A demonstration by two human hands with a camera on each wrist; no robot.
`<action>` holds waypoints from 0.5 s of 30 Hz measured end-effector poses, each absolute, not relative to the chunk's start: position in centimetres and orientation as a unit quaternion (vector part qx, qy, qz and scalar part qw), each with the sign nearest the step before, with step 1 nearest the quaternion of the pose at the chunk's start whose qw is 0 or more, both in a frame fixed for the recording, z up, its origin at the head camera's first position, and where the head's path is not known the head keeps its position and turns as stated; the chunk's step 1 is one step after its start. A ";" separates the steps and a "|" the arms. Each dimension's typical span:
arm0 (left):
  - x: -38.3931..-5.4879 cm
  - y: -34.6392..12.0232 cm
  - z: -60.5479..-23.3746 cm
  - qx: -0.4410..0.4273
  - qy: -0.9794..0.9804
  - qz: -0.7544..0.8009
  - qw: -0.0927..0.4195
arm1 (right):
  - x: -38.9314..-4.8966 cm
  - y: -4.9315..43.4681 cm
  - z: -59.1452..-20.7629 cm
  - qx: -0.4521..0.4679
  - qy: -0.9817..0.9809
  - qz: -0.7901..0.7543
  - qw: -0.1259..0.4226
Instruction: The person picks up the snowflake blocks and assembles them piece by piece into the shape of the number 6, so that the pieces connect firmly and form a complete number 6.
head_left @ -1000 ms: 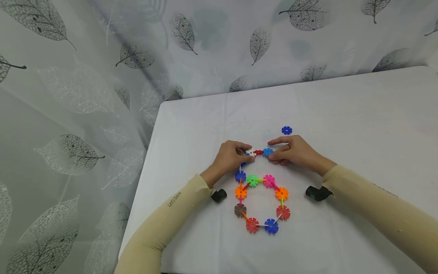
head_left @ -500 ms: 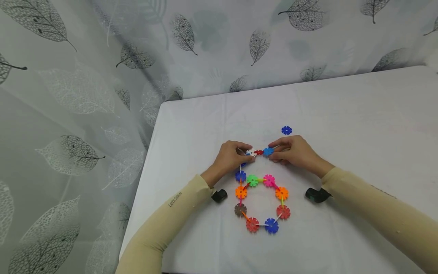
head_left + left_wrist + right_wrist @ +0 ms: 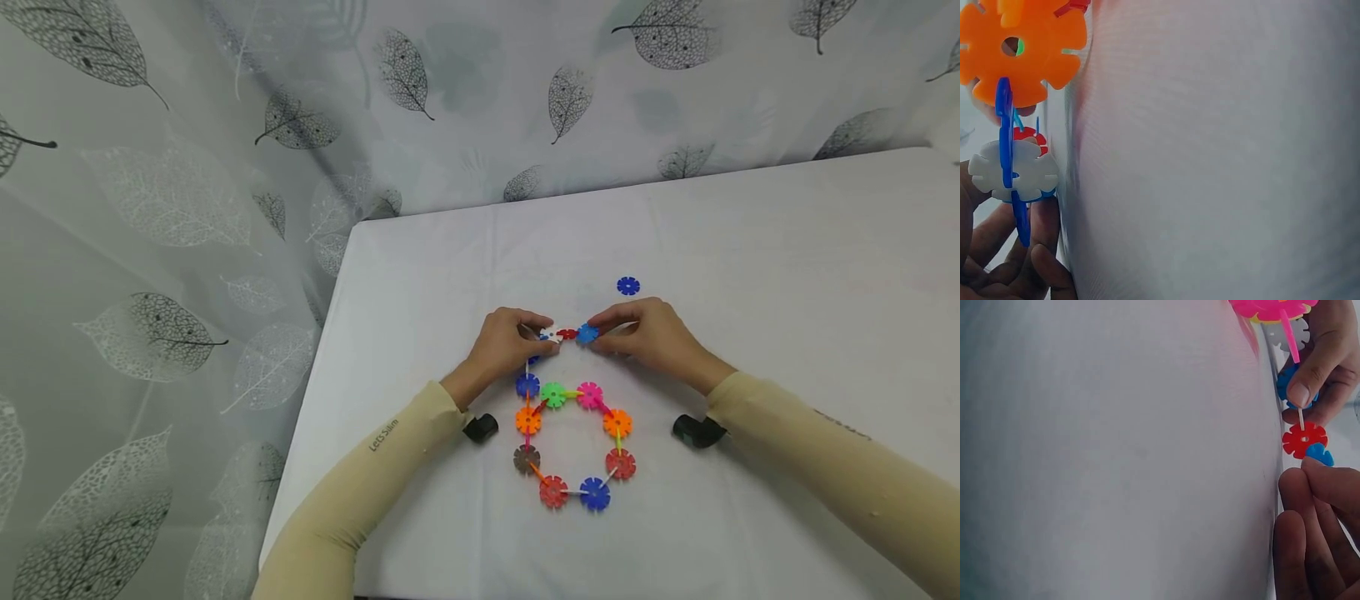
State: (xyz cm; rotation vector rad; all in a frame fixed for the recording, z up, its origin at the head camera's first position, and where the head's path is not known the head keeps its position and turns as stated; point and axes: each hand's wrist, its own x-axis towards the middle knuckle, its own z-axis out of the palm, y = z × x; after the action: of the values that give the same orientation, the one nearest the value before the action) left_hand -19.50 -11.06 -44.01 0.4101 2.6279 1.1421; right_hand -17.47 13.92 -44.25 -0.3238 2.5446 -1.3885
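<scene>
Notched plastic discs are joined slot to slot into a chain on the white table. My left hand (image 3: pixel 506 340) pinches a white disc (image 3: pixel 552 333) near the chain's upper end. A red disc (image 3: pixel 567 334) links it to a light blue disc (image 3: pixel 587 333), which my right hand (image 3: pixel 645 335) pinches between thumb and forefinger. The right wrist view shows the light blue disc (image 3: pixel 1319 454) set edgewise against the red disc (image 3: pixel 1305 440). In the left wrist view, dark blue discs (image 3: pixel 1006 134) cross the white disc (image 3: pixel 1035 172), below a large orange disc (image 3: pixel 1041 53).
Nearer the body, the chain forms a ring with green (image 3: pixel 553 395), pink (image 3: pixel 589 396), brown (image 3: pixel 527 460) and other discs. One loose dark blue disc (image 3: pixel 628 286) lies beyond the right hand. A leaf-patterned curtain (image 3: pixel 465 100) hangs along the table's back and left sides.
My right forefinger, earlier raised apart from the thumb, has come down onto the light blue disc. My left hand has kept its place on the white disc.
</scene>
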 end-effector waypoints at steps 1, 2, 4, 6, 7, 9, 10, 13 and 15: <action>-19.5 -11.1 -44.0 0.140 0.902 0.389 0.123 | -17.5 14.0 -44.2 -0.110 0.868 -0.472 0.112; -19.5 -11.1 -44.0 0.140 0.903 0.388 0.124 | -17.5 14.0 -44.2 -0.110 0.870 -0.469 0.110; -19.5 -11.1 -44.0 0.140 0.904 0.384 0.123 | -17.5 14.1 -44.1 -0.106 0.874 -0.462 0.106; -19.5 -11.1 -43.9 0.141 0.905 0.382 0.123 | -17.5 14.3 -44.0 -0.103 0.876 -0.460 0.103; -19.5 -11.1 -43.9 0.141 0.906 0.381 0.122 | -17.5 14.4 -44.0 -0.103 0.877 -0.459 0.102; -19.5 -11.1 -44.0 0.141 0.905 0.382 0.122 | -17.6 14.5 -43.9 -0.102 0.877 -0.458 0.102; -19.5 -11.1 -44.0 0.141 0.905 0.382 0.121 | -17.6 14.6 -43.9 -0.101 0.876 -0.460 0.105; -19.5 -11.1 -44.0 0.142 0.904 0.384 0.121 | -17.8 14.7 -43.9 -0.096 0.869 -0.468 0.124; -19.5 -11.1 -44.0 0.142 0.904 0.385 0.121 | -17.9 14.8 -43.8 -0.087 0.861 -0.478 0.148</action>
State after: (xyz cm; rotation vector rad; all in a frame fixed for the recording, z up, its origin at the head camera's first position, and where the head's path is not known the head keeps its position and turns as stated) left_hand -19.53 -11.09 -43.99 0.4156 2.6393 1.1244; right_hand -17.86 14.84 -43.83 -0.2493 2.4777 -1.3744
